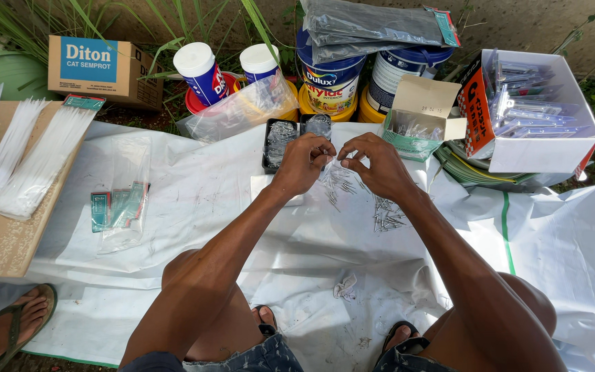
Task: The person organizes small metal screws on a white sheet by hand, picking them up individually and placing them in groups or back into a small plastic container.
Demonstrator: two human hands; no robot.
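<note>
Small clear bag (333, 172) of nails pinched between both hands (342, 164), fingers closed.

A brown carton with a blue label (105, 69) is sitting far left of the hands; a white-orange box (528, 114) is lying right.

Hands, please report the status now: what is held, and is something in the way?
Left hand and right hand pinch one small clear bag of nails together. Loose nails on white sheet beside right hand. Black tray just beyond; nothing blocks.

head-worn view, steeply downward, close
</note>
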